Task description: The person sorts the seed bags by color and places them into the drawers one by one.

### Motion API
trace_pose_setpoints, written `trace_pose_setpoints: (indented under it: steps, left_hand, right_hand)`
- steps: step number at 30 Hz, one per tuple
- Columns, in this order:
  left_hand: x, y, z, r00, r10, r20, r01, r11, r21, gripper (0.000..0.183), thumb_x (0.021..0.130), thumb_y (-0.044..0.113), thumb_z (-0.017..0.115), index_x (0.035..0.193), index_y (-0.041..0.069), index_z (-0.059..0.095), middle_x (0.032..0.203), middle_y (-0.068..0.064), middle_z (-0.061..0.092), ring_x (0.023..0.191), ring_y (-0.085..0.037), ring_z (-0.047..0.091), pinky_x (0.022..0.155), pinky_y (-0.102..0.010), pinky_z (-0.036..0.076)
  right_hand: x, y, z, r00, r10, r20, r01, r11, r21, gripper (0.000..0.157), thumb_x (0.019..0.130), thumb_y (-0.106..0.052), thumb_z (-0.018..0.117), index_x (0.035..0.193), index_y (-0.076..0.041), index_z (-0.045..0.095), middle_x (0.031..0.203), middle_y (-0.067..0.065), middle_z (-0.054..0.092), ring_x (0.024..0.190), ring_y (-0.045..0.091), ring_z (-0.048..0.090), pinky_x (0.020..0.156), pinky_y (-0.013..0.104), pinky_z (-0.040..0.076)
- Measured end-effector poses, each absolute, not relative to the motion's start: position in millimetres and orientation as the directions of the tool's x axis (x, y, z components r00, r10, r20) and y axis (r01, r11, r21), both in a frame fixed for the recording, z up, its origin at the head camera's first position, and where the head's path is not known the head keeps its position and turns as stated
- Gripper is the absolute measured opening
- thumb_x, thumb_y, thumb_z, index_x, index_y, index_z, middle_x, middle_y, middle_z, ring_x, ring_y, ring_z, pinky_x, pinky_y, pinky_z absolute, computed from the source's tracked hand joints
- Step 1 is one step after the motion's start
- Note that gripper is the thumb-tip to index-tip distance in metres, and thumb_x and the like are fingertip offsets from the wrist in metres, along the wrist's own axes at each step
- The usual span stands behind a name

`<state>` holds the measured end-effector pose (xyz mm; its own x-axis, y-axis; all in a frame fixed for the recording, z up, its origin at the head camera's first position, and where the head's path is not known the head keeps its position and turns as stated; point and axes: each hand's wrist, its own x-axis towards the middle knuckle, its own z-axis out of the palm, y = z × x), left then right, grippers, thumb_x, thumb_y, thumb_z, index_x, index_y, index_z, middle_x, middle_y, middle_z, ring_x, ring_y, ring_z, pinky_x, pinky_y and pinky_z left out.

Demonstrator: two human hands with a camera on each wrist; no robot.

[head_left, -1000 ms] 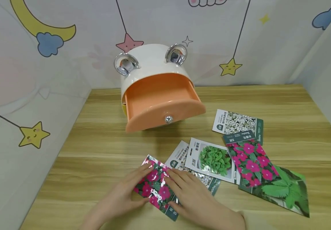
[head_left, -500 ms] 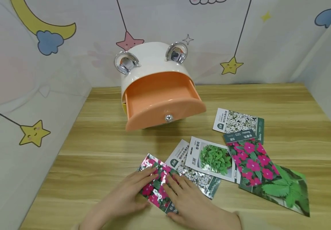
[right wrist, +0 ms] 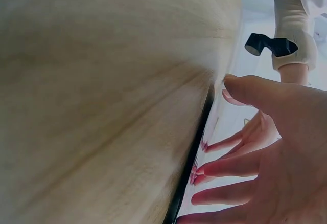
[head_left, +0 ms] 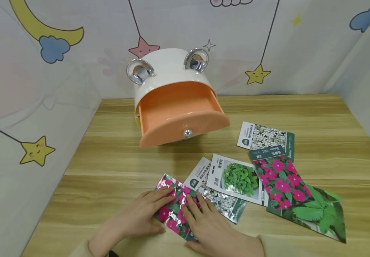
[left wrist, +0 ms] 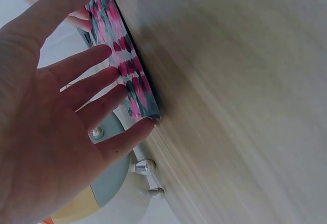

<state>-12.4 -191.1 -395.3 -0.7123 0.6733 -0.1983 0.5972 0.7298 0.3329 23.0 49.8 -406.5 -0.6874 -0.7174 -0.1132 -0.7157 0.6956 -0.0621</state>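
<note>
A seed packet with magenta flowers (head_left: 172,213) lies slanted on the table in the head view, glare on its glossy face. My left hand (head_left: 141,216) rests on its left side with fingers extended. From the right, my right hand (head_left: 213,226) lays its extended fingers on the packet, covering part of the lower end. In the left wrist view, the left fingertips touch the packet (left wrist: 122,55), seen at a low angle. The right wrist view shows the right hand (right wrist: 291,157) with its fingers spread along the packet's dark edge.
Behind stands a white box with shiny round ears and a pulled-out orange drawer (head_left: 185,128). To the right lie a white-flower packet (head_left: 223,201), a green-leaf packet (head_left: 241,180), another magenta-flower packet (head_left: 281,182), a large-leaf packet (head_left: 323,214) and another white-flower packet (head_left: 268,137).
Both hands have shifted slightly over the packet. The left fingers have slid a little to the right, and the right hand has moved slightly down. The packet barely moves.
</note>
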Motion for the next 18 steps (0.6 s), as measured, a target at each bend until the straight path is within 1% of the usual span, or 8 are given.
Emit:
trace_pose_setpoints:
  steps: [7, 10, 13, 18]
  left_hand:
    - [-12.4, -190.7, -393.9, -0.710, 0.662, -0.239, 0.558, 0.737, 0.383, 0.080, 0.074, 0.037, 0.079, 0.143, 0.014, 0.046, 0.156, -0.006, 0.035, 0.140, -0.029, 0.039, 0.112, -0.052, 0.036]
    - [-13.2, -190.4, -393.7, -0.708, 0.666, -0.236, 0.558, 0.732, 0.391, 0.079, 0.074, 0.035, 0.080, 0.143, 0.014, 0.046, 0.155, -0.006, 0.036, 0.139, -0.030, 0.040, 0.111, -0.052, 0.037]
    - [-14.4, -190.2, -393.2, -0.704, 0.670, -0.235, 0.563, 0.728, 0.391, 0.079, 0.075, 0.033, 0.080, 0.143, 0.014, 0.046, 0.155, -0.007, 0.037, 0.139, -0.029, 0.040, 0.111, -0.053, 0.038]
    - [-15.6, -189.3, -392.5, -0.702, 0.671, -0.238, 0.564, 0.728, 0.391, 0.079, 0.075, 0.033, 0.080, 0.143, 0.014, 0.046, 0.153, -0.008, 0.039, 0.138, -0.029, 0.041, 0.110, -0.053, 0.039]
  right_hand:
    - [22.7, 49.8, -408.1, -0.670, -0.729, -0.137, -0.726, 0.683, -0.084, 0.088, 0.081, -0.068, 0.058, 0.144, -0.009, 0.042, 0.151, 0.018, 0.040, 0.136, 0.044, 0.040, 0.103, 0.051, 0.047]
    - [21.7, 49.2, -407.5, -0.661, -0.736, -0.148, -0.731, 0.676, -0.093, 0.089, 0.081, -0.068, 0.059, 0.144, -0.008, 0.042, 0.151, 0.018, 0.040, 0.136, 0.045, 0.040, 0.103, 0.051, 0.047]
    - [21.4, 48.4, -406.7, -0.655, -0.741, -0.146, -0.737, 0.670, -0.089, 0.088, 0.080, -0.066, 0.061, 0.143, -0.007, 0.044, 0.149, 0.017, 0.043, 0.134, 0.044, 0.043, 0.102, 0.048, 0.049]
    - [22.8, 47.2, -406.0, -0.648, -0.752, -0.123, -0.749, 0.658, -0.077, 0.081, 0.081, -0.061, 0.063, 0.138, -0.005, 0.051, 0.144, 0.018, 0.049, 0.131, 0.043, 0.047, 0.097, 0.042, 0.053]
